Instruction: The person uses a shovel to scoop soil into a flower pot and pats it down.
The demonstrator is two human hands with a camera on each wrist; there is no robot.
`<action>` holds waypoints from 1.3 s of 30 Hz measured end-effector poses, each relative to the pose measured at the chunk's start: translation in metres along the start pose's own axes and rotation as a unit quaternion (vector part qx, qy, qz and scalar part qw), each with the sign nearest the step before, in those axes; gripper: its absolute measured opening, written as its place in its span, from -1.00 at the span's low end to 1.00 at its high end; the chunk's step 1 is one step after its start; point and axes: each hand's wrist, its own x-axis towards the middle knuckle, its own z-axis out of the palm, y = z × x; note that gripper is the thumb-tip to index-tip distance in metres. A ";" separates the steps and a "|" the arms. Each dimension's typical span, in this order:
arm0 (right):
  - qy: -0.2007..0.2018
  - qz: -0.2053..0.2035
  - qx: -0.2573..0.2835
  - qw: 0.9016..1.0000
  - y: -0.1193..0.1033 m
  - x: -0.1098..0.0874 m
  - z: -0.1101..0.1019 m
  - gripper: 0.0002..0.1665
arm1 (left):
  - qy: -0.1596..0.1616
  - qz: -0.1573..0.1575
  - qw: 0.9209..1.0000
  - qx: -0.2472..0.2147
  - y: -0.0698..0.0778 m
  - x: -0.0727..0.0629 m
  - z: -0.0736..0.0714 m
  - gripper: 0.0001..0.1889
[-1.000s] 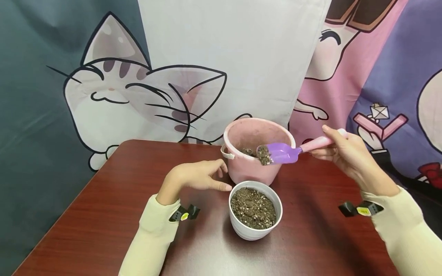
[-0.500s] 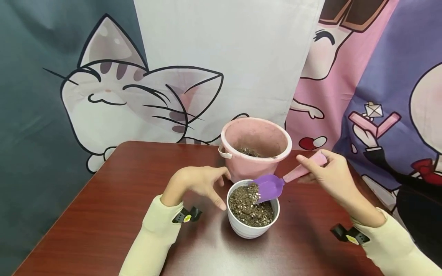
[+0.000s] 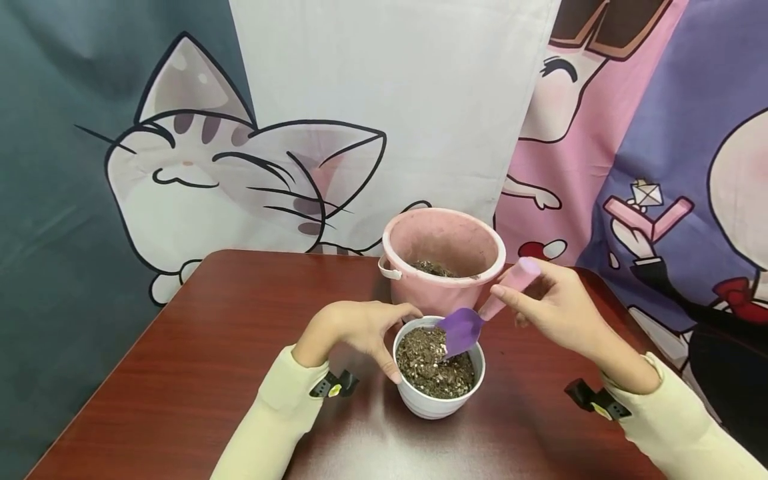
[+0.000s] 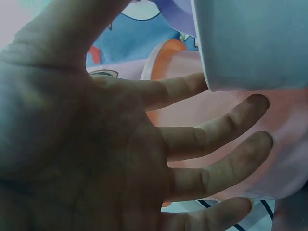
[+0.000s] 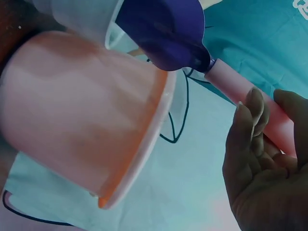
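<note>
A white plant pot [image 3: 433,407] filled with dark soil [image 3: 429,370] stands on the table. My right hand [image 3: 558,307] grips the pink handle of a purple garden trowel [image 3: 462,330], thumb on one side and fingers on the other. The trowel's blade is tipped down, its tip at the soil in the pot. Around the pot's left side spreads my left hand [image 3: 369,330], thumb by the near wall and index finger by the far rim. In the left wrist view the index fingertip touches the pot [image 4: 250,43]; the other fingers are extended below it.
Just behind the pot is a pink bucket [image 3: 426,297] with a white handle and some soil inside. Both stand on a reddish-brown wooden table [image 3: 240,320]. A printed cartoon cloth [image 3: 420,100] hangs behind the table's far edge.
The right hand has brought the loaded trowel from above the bucket to the pot and tilted it; soil has slid off. The left hand has moved closer to touch the pot.
</note>
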 end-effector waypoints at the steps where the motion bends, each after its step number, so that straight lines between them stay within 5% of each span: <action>1: 0.006 -0.004 0.000 1.000 -0.001 0.002 0.000 -0.81 | 0.000 0.000 1.000 -0.001 0.000 0.000 0.000 0.06; 9: 0.033 -0.032 0.026 0.999 -0.001 0.008 -0.002 -0.83 | 0.004 0.022 1.000 -0.001 -0.001 0.005 0.004 0.06; 17: 0.044 0.014 0.047 0.998 0.006 -0.011 -0.011 -0.96 | 0.011 0.080 0.996 0.041 -0.004 0.017 0.011 0.17; 23: 0.067 0.043 0.091 0.993 0.022 -0.044 -0.016 -0.92 | 0.006 0.061 0.997 0.043 -0.005 0.021 0.012 0.26; 28: 0.068 0.023 0.176 0.982 0.036 -0.071 -0.010 -0.83 | 0.011 0.054 0.998 0.041 -0.003 0.021 0.012 0.25; 33: 0.065 -0.009 0.234 0.970 0.044 -0.090 0.000 -0.75 | 0.039 0.054 0.997 0.037 -0.002 0.018 0.018 0.23; 39: 0.106 0.045 0.221 0.968 0.035 -0.108 0.017 -0.83 | 0.097 0.038 0.993 0.049 -0.001 0.011 0.033 0.21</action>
